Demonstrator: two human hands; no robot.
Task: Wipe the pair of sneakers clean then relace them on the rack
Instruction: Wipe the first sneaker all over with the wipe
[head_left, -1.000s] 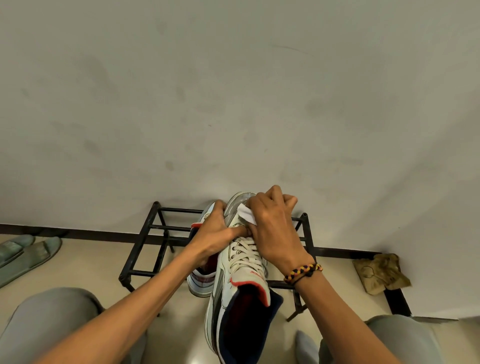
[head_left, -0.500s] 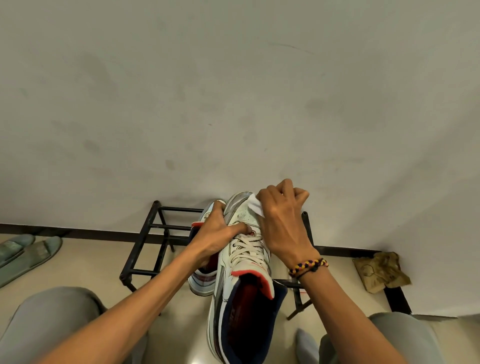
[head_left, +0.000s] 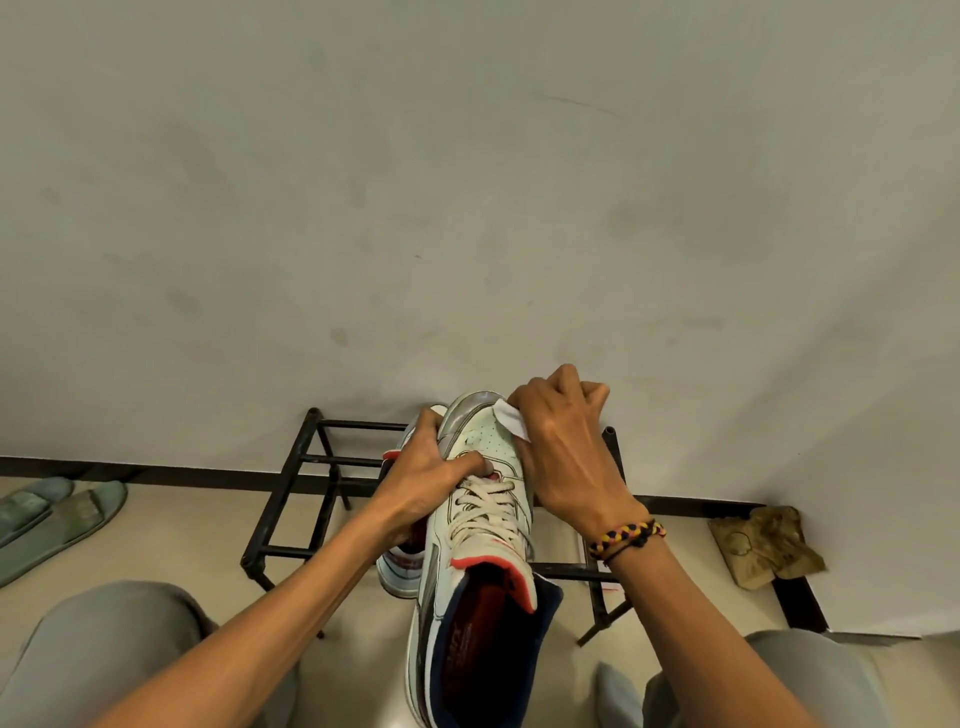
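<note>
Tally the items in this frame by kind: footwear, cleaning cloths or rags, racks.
Sneakers: 2, one held, one behind it on the rack
Slippers: 2
White wipe: 1, in the right hand
Brown rag on the floor: 1
Black rack: 1
Total: 7

A white sneaker (head_left: 480, 525) with laces threaded is held above a black metal rack (head_left: 291, 493), toe towards the wall. The left hand (head_left: 434, 467) grips its left side, thumb across the laces. The right hand (head_left: 563, 447) presses a white cloth (head_left: 511, 418) against the right of the toe. The second sneaker (head_left: 397, 569) rests on the rack beneath. Grey slippers (head_left: 49, 512) lie on the floor at left; a crumpled brown rag (head_left: 766, 545) at right.
</note>
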